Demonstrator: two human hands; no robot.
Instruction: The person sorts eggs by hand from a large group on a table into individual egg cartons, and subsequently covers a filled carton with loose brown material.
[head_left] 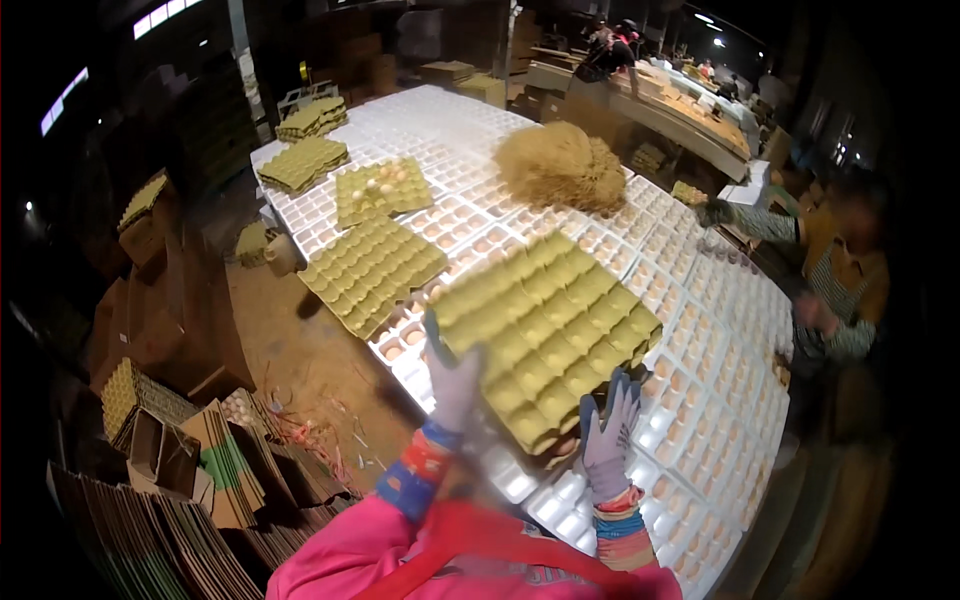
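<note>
A large yellow-green pulp egg tray (550, 335) is tilted in front of me, above white trays of eggs (690, 420). Gloved in pale lilac with dark fingertips, my left hand (455, 385) grips its left edge, thumb on the tray side and fingers along the outside; motion blurs it a little. At the tray's near right edge is my right hand (610, 435), in a similar glove, its fingers stretched out and apart against the rim. A few brown eggs show below the tray's near corner. What lies beneath the rest of it is hidden.
More pulp trays (375, 270) lie to the left, one holding loose eggs (385, 185). A heap of brown straw-like material (560, 168) sits at the back. Another person (845, 260) works at the right edge. Flattened cartons (130, 530) stand at lower left.
</note>
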